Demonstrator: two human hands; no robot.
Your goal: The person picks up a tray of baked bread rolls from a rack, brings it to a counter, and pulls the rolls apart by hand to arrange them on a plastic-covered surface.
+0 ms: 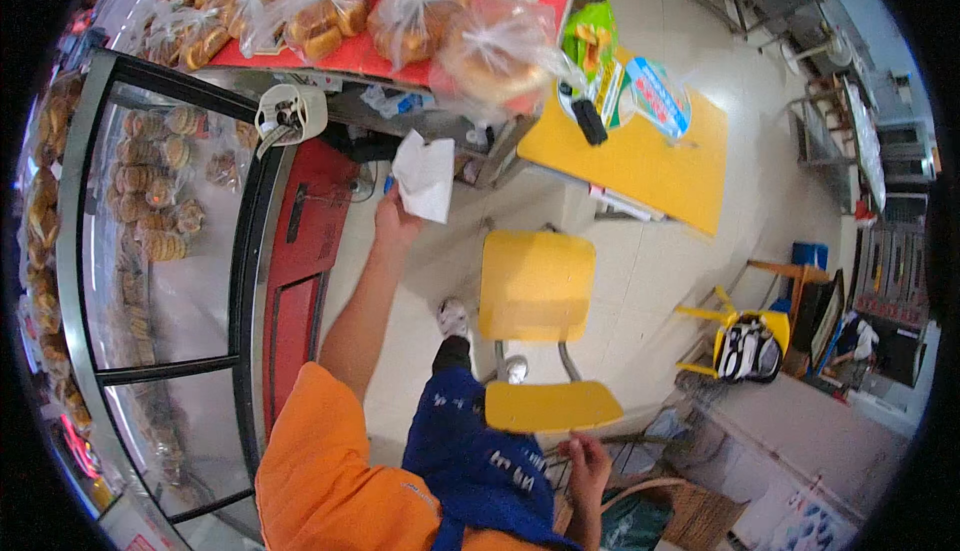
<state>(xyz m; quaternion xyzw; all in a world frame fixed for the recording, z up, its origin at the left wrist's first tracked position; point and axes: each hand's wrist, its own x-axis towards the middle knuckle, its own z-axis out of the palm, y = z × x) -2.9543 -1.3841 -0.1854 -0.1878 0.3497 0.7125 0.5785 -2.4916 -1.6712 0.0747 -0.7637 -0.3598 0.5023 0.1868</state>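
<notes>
My left hand (398,209) grips a folded white paper (423,173), held out beside the red lower front (297,221) of the glass display cabinet. A cream plastic container (292,113) with small items hangs above it. My right hand (585,466) is low on the right, loosely curled with fingers apart, just below a yellow chair back (550,404); whether it touches the chair I cannot tell. The chair's yellow seat (535,281) stands in front of my legs.
Bagged bread fills a red counter (240,54) along the top; packaged pastries sit in the cabinet (170,301). A yellow table (650,176) carries packaging and a dark object. At right are a yellow chair (720,346) with a bag, metal benches and a woven basket (690,506).
</notes>
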